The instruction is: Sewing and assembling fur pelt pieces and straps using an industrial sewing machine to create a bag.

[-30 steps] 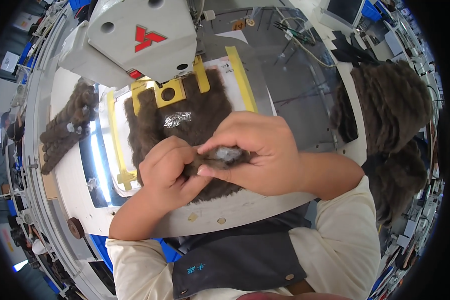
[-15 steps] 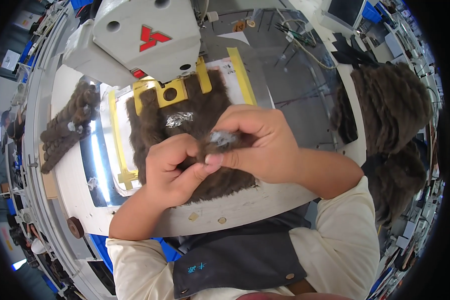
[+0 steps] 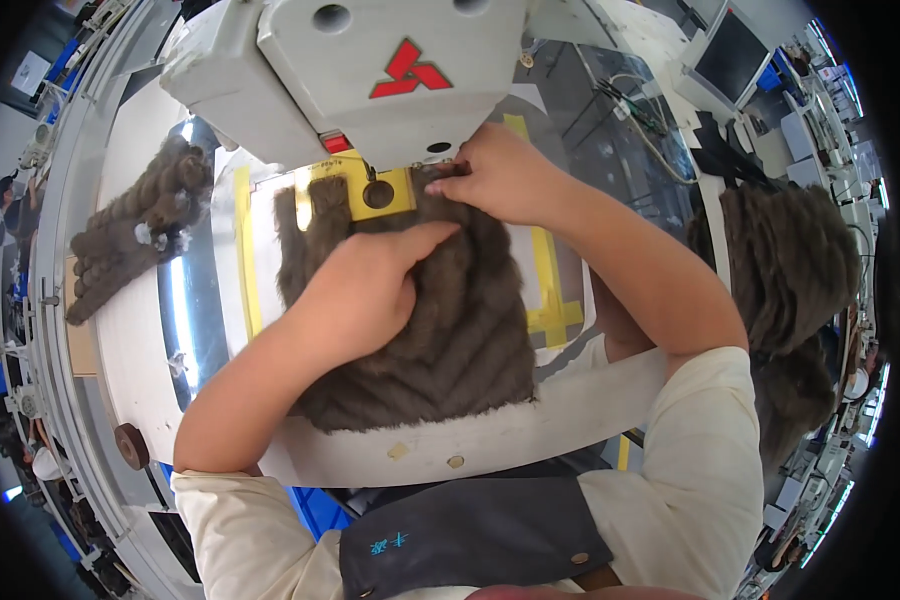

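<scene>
A brown fur panel (image 3: 460, 330) lies on a white sheet below the sewing machine head (image 3: 390, 80). My left hand (image 3: 365, 290) rests over its middle, index finger stretched across the fur and the other fingers bent, holding nothing I can see. Farther right, my right hand (image 3: 505, 175) pinches a small dark fur piece (image 3: 450, 172) between thumb and index finger at the panel's upper right, close beside the machine head. A yellow plate (image 3: 382, 195) with a round hole sits on the panel's far part, under the needle area.
Yellow tape (image 3: 560, 317) borders the white sheet. A bundle of fur strips (image 3: 145, 225) with pale fluff lies left, and stacked fur (image 3: 790, 260) stands right. Cables (image 3: 635, 100) lie at the far right, near a monitor (image 3: 735, 50). A brown roll (image 3: 131, 445) sits near left.
My hands have separated from the small fur piece held between them. The right has carried fur up beside the machine head; the left has come down onto the panel. The view has shifted.
</scene>
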`<move>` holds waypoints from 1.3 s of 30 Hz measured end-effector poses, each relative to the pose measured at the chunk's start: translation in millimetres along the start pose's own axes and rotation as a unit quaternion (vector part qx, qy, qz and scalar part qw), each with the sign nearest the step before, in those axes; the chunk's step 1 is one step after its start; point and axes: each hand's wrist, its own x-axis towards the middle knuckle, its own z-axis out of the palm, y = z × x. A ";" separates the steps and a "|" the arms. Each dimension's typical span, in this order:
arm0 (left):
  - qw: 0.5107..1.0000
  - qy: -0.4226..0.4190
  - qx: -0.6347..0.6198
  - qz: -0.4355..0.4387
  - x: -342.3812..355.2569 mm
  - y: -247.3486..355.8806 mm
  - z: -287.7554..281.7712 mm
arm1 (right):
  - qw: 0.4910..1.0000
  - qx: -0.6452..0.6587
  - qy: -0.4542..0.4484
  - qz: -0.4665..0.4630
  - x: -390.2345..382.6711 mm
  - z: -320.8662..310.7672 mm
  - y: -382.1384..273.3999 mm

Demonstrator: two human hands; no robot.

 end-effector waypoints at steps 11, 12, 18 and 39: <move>0.923 0.093 0.338 0.159 24.0 -34.0 3.3 | 0.996 0.012 0.076 0.043 19.3 9.1 14.8; 0.920 0.092 0.349 0.154 24.6 -34.2 4.8 | 0.996 0.014 0.077 0.048 19.6 9.4 15.5; 0.901 0.101 0.390 0.164 32.0 -33.5 9.5 | 0.996 0.018 0.066 0.059 18.5 1.4 17.5; 0.899 0.147 0.389 0.139 37.8 -37.6 19.1 | 0.986 0.126 0.075 0.075 15.0 -2.8 23.8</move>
